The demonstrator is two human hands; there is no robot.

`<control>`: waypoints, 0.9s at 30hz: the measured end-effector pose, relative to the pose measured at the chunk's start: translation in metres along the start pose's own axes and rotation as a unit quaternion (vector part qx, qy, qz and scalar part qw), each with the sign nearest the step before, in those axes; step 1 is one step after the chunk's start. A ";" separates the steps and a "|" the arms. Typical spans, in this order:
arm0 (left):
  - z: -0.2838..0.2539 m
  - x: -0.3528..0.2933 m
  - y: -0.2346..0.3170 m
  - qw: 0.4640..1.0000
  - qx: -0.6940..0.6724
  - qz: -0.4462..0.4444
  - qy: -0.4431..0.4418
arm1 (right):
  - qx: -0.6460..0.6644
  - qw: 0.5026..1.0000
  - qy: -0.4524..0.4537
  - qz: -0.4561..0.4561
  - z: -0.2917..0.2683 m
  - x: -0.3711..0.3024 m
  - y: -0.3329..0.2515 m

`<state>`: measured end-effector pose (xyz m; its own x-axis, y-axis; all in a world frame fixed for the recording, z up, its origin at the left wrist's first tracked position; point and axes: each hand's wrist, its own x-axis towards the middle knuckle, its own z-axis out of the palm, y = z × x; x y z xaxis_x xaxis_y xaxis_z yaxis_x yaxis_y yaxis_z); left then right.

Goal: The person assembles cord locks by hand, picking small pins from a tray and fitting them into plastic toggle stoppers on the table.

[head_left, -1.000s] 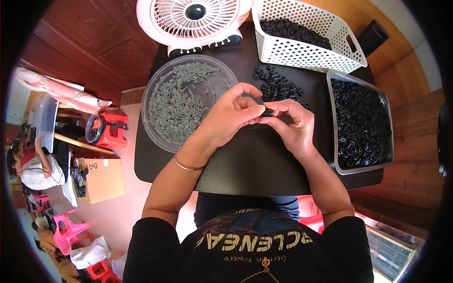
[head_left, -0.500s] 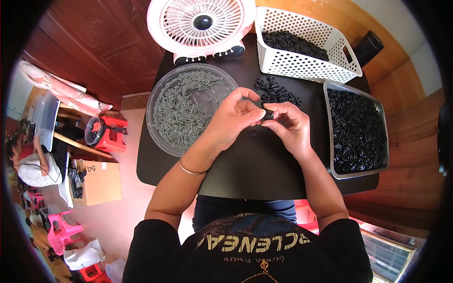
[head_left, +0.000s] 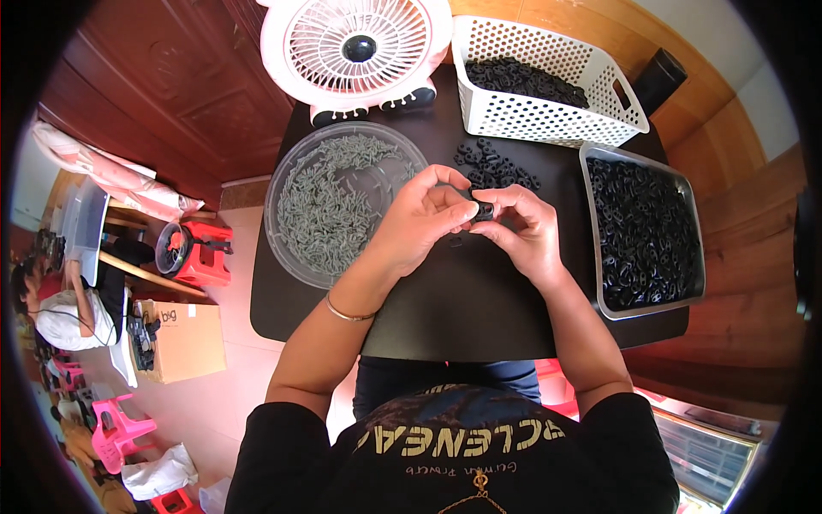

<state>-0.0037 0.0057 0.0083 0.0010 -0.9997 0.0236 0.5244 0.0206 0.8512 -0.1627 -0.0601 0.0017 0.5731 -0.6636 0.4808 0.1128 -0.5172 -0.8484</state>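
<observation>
left hand (head_left: 419, 221) and right hand (head_left: 531, 231), nearly closed, pinch a small black piece (head_left: 485, 211) over the dark surface (head_left: 462, 304), near grey pegs (head_left: 321, 210).

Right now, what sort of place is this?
Probably a small workshop: there's a tray full of black parts, a round tub of grey pieces, and another person off to the left.

The black counter (head_left: 462, 317) bore a pink fan (head_left: 358, 49) at its far left, a round clear plastic tub (head_left: 368, 182) before it, a white perforated basket (head_left: 548, 125) far right, and a rectangular metal tray (head_left: 592, 231) nearer. Small black parts (head_left: 497, 166) lay loose between tub and tray; one dark piece (head_left: 456, 242) lay apart.
</observation>
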 end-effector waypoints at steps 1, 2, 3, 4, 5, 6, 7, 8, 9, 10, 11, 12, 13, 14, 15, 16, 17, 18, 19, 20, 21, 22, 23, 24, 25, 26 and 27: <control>0.000 0.000 0.000 1.000 0.000 -0.001 0.000 | -0.004 1.000 -0.001 -0.003 0.000 0.000 -0.001; 0.000 0.000 0.000 1.000 0.000 0.001 -0.001 | -0.009 1.000 -0.001 -0.007 0.000 0.000 -0.002; 0.000 0.000 0.000 1.000 0.000 0.002 -0.004 | -0.008 1.000 -0.001 -0.006 0.000 0.000 -0.002; 0.001 0.000 0.000 1.000 0.000 0.001 -0.004 | -0.003 1.000 0.001 -0.008 0.000 0.000 -0.001; 0.002 0.000 0.001 1.000 0.005 0.000 -0.001 | 0.002 1.000 0.002 -0.010 0.000 0.000 -0.001; 0.002 0.000 0.001 1.000 0.010 -0.001 0.001 | 0.003 1.000 0.003 -0.009 0.000 -0.001 0.000; 0.001 0.000 0.002 1.000 0.011 -0.003 0.001 | -0.002 1.000 0.002 -0.011 0.000 -0.001 0.000; 0.001 0.001 0.002 1.000 0.019 0.007 0.001 | -0.006 1.000 0.000 -0.013 0.000 -0.001 0.001; 0.000 0.001 0.002 0.999 0.028 0.017 0.000 | -0.006 1.000 0.002 -0.012 0.000 -0.001 0.001; 0.000 0.002 0.002 0.999 0.028 0.015 0.000 | -0.005 1.000 0.003 -0.012 0.000 -0.001 0.001; 0.000 0.002 0.002 0.999 0.034 0.023 0.001 | -0.004 1.000 0.003 -0.012 0.000 -0.001 0.000; 0.000 0.002 0.002 0.999 0.040 0.031 0.002 | -0.003 1.000 0.004 -0.011 0.000 -0.001 0.000; -0.001 0.003 0.001 0.999 0.041 0.029 0.002 | 0.000 1.000 0.003 -0.008 0.000 -0.001 0.000; -0.001 0.003 0.000 0.998 0.044 0.035 0.003 | 0.003 1.000 0.002 -0.005 0.000 -0.001 0.001; -0.001 0.004 0.000 0.998 0.048 0.041 0.004 | 0.003 1.000 0.004 -0.004 0.000 -0.001 0.001; 0.000 0.004 0.000 0.998 0.048 0.039 0.004 | 0.013 1.000 0.006 0.008 0.001 -0.002 0.002; 0.001 0.004 0.000 0.998 0.052 0.037 0.009 | 0.022 1.000 0.009 0.020 0.001 -0.002 0.002; 0.001 0.004 0.000 0.998 0.055 0.035 0.013 | 0.023 0.999 0.011 0.021 0.002 -0.003 0.003; 0.001 0.004 0.000 0.998 0.056 0.034 0.013 | 0.035 0.999 0.013 0.028 0.003 -0.004 0.005; 0.001 0.004 -0.001 0.998 0.055 0.035 0.013 | 0.047 0.998 0.016 0.036 0.003 -0.004 0.007; 0.000 0.004 -0.002 0.998 0.054 0.035 0.014 | 0.048 0.998 0.017 0.037 0.005 -0.005 0.008; 0.000 0.004 -0.002 0.998 0.055 0.034 0.013 | 0.066 0.997 0.019 0.042 0.006 -0.005 0.008; 0.001 0.004 -0.001 0.998 0.056 0.033 0.015 | 0.084 0.995 0.021 0.047 0.007 -0.006 0.009; 0.001 0.004 -0.001 0.998 0.057 0.032 0.018 | 0.085 0.995 0.022 0.048 0.007 -0.006 0.009; 0.001 0.004 -0.002 0.998 0.058 0.031 0.018 | 0.079 0.996 0.022 0.046 0.007 -0.006 0.009; 0.001 0.004 -0.002 0.998 0.055 0.030 0.017 | 0.073 0.996 0.022 0.045 0.006 -0.006 0.009; 0.001 0.003 -0.002 0.998 0.052 0.028 0.015 | 0.074 0.996 0.023 0.046 0.006 -0.007 0.009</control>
<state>-0.0057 0.0022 0.0072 0.0552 -0.9968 0.0585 0.4319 0.0767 0.8986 -0.1604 -0.0572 -0.0107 0.5492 -0.7303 0.4063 0.1815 -0.3703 -0.9110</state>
